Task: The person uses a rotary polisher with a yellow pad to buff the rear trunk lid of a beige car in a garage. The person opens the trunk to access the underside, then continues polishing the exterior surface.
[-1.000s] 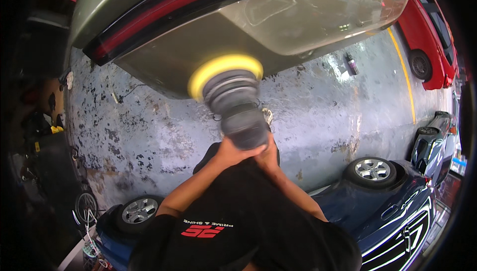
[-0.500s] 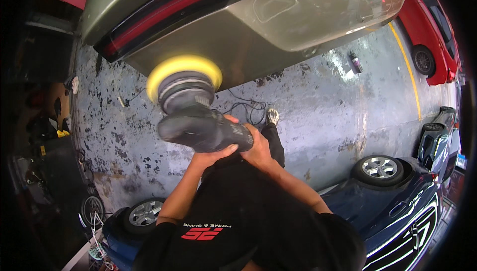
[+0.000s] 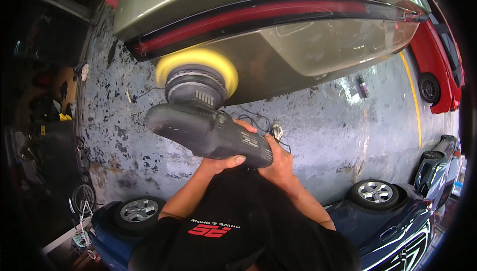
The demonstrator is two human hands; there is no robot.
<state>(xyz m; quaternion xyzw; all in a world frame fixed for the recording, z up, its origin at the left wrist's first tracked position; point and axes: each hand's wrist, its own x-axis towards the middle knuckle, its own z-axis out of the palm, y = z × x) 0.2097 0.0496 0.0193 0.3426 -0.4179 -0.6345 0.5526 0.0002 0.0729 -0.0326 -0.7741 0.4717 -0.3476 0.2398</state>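
Both hands are closed around a black electric polisher [image 3: 198, 131]. My left hand [image 3: 224, 163] grips the middle of its body from below, thumb along the near side and fingertips on the far side. My right hand [image 3: 279, 164] wraps the rear end. The round yellow foam pad [image 3: 171, 62] at the head looks blurred, as if spinning. It is held at the lower left of a car's gold-olive rear panel [image 3: 253, 62], just under the red light strip [image 3: 248, 18]. Whether the pad's face touches the paint is hidden.
A cable [image 3: 257, 121] lies on the worn grey floor [image 3: 134, 146] near my shoe [image 3: 277, 132]. A dark bottle [image 3: 363, 87] stands farther right. A red car [image 3: 435, 67] is at far right, a dark blue car [image 3: 392, 226] behind me. Dark cabinets line the left.
The polisher has shifted slightly right in view, its body now more stretched out toward the right. The rear panel and light strip appear lower. Both hands keep their grip.
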